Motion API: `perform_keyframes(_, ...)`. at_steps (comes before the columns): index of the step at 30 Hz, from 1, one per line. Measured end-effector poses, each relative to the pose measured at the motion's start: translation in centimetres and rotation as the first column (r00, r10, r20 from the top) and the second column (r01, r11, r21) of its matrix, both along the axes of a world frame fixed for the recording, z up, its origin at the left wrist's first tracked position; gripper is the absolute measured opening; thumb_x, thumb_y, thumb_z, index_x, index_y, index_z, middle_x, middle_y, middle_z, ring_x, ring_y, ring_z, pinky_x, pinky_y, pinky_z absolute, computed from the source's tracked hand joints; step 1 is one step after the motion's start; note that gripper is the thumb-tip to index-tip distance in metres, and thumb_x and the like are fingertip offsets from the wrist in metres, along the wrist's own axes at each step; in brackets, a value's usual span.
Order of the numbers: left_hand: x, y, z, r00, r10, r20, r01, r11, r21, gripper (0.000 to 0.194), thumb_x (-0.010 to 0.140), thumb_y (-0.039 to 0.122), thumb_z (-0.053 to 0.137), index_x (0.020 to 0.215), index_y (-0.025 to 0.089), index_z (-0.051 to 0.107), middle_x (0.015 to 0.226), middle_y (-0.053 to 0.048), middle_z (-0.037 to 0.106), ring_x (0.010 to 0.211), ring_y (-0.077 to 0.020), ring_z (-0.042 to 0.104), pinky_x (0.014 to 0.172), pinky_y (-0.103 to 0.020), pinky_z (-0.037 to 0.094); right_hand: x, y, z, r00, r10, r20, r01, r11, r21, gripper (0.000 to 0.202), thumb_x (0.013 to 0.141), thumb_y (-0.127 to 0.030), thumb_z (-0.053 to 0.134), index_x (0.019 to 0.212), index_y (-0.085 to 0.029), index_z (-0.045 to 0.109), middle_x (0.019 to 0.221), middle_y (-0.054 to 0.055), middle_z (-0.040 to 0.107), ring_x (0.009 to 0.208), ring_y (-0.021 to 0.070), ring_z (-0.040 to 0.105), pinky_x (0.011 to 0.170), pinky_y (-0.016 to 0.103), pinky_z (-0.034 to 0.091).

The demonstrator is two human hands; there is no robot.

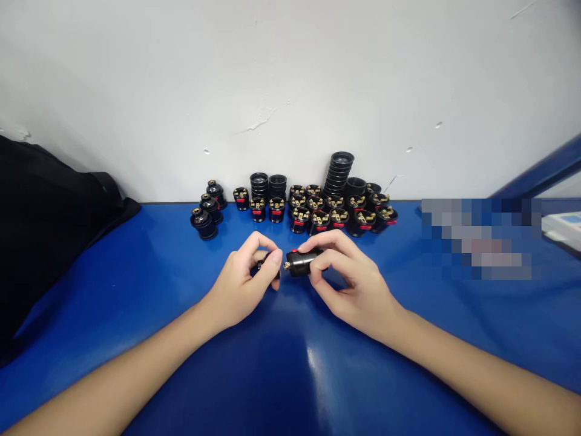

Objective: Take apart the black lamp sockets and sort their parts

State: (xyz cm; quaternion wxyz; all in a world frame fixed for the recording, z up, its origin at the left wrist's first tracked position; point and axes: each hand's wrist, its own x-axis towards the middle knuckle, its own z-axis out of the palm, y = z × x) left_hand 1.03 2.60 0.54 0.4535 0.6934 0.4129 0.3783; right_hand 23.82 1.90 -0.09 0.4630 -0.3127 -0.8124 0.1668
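Near the centre, my left hand [247,278] is closed on a small black cap [276,272], mostly hidden by the thumb and fingers. Just to its right, my right hand [351,278] holds a black cylindrical socket [299,263] on its side, with a red part on top and brass terminals toward the left. A narrow gap separates the two pieces. Beyond the hands stand several open black sockets [320,223] with red tabs and brass contacts. Three capped black sockets [204,223] stand at the left of these.
Ribbed black rings are stacked in a tall, leaning column [338,175] by the white wall [290,91]. Black fabric [54,224] covers the left side of the blue table [218,375]. A pixelated patch and a white object [565,229] lie at the right.
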Motion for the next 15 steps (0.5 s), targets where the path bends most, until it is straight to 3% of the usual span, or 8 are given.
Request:
perform_keyframes(7,-0.1,0.4,-0.1,0.987,0.097,0.132,-0.117,0.981,0.155,0.025,0.105,0.042,0.065,0.111,0.025,0.047,0.1,-0.003,0.074,0.092,-0.0177,0.071,0.087,-0.033,0.055,0.0,0.1,0.1,0.995,-0.1,0.018,0.101,0.991,-0.087,0.029,0.093,-0.023,0.081,0.086,-0.026,0.053,0.113,0.007,0.076,0.107,0.026,0.074,0.096,0.046,0.061)
perform_keyframes(10,-0.6,0.7,0.5,0.98,0.165,0.109,-0.187,0.952,0.241,0.027,0.101,0.04,0.072,0.106,0.024,0.05,0.11,-0.007,0.075,0.102,-0.02,0.073,0.096,-0.037,0.057,-0.1,0.1,-0.5,0.993,-0.111,-0.042,0.103,0.982,-0.161,0.028,0.095,-0.025,0.08,0.104,-0.027,0.053,0.113,0.007,0.076,0.11,0.0257,0.076,0.096,0.044,0.065)
perform_keyframes(15,-1.9,1.7,2.1,0.95,0.313,0.004,-0.29,0.875,0.388,0.029,0.092,0.041,0.083,0.103,0.023,0.063,0.119,-0.009,0.078,0.111,-0.0249,0.076,0.106,-0.043,0.059,-0.4,0.0,-0.9,0.998,-0.067,-0.019,0.061,0.974,-0.218,0.054,0.099,-0.023,0.071,0.145,-0.029,0.044,0.131,0.01,0.07,0.123,0.0268,0.073,0.106,0.048,0.064)
